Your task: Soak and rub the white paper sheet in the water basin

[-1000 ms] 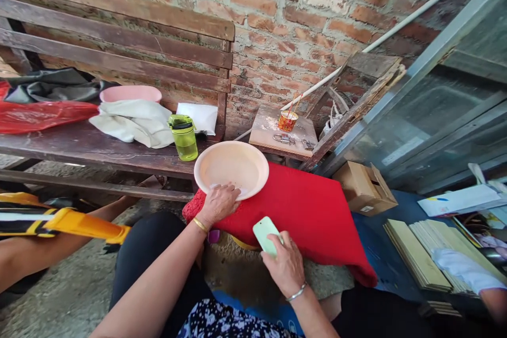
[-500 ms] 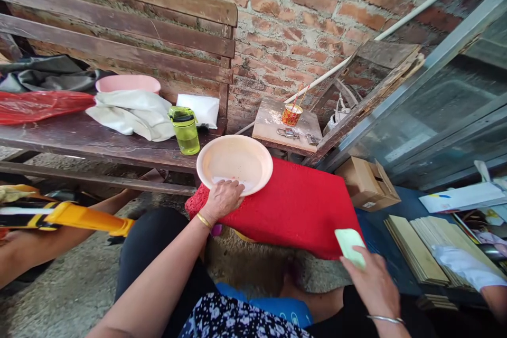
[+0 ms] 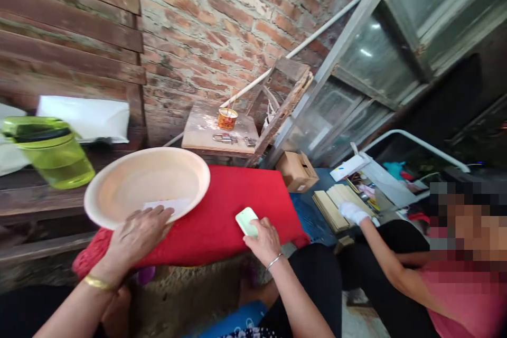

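Note:
A pale pinkish basin [image 3: 97,190] with a wide rim stands at the left end of the red cloth [image 3: 237,185]. My left hand [image 3: 138,235] reaches over its near rim, fingers curled down on a white sheet [image 3: 178,206] inside; the thumb is hidden. In my right hand [image 3: 264,240] is a pale green, flat piece with rounded corners [image 3: 246,221], gripped at its lower edge between thumb and fingers. It is held above the front part of the red cloth, apart from the basin.
Left of the basin, a green water bottle [image 3: 59,161] stands on the wooden bench [image 3: 24,193]. A small table [image 3: 198,134] behind holds a red-gold cup [image 3: 227,119] and padlocks [image 3: 225,138]. At right, a co-worker's gloved hand [image 3: 354,213] touches stacked pale boards [image 3: 328,211] near a cardboard box [image 3: 295,171].
The view has swung right, bringing the co-worker further into sight. My right hand, with the green piece, has come closer to the basin. My left hand stays at the basin rim.

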### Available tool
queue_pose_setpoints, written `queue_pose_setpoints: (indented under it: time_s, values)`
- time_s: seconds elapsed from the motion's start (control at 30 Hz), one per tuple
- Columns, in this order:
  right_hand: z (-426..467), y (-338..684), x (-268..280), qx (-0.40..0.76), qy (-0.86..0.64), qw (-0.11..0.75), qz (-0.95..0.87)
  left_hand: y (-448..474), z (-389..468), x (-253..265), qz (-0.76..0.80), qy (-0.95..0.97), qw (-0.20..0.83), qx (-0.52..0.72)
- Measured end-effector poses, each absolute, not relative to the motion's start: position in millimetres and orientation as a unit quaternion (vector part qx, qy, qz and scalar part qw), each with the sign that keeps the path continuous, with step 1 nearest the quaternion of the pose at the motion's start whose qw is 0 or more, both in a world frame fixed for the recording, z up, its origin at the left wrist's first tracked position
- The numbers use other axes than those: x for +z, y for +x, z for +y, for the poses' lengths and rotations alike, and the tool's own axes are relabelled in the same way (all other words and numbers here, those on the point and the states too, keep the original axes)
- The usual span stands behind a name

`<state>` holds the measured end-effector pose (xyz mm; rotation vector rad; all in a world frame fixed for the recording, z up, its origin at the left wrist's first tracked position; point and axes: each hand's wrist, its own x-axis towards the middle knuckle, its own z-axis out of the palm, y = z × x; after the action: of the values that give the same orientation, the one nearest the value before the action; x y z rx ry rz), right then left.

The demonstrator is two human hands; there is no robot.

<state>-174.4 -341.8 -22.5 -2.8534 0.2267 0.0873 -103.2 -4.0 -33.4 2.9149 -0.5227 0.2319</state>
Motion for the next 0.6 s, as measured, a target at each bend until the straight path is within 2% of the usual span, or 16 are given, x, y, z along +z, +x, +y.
queue_pose_setpoints:
  time_s: [0.13,0.3,0.5,0.6]
  values:
    - [-393.3,-194.4,-13.9,-0.008,-0.976,0.130,0.177,-105.3,-1.2,-31.5,-0.179,0.975,0.109,0.071]
    - [-398.4,-207.8,-16.6,-0.040,-0.965,0.166,0.201,-97.7,2.0,-39.6,-0.201,0.972,0.082,0.091]
    - [-392.4,-212.8,-29.1,-0.074,-0.931,0.327,0.143,-118.4,-11.8,-8.4,-0.165,0.984,0.069,0.013]
    - [-400.0,-196.8,-45.0,-0.036,-0.917,0.368,0.149,-116.0,-14.0,4.8,-0.177,0.981,0.085,0.000]
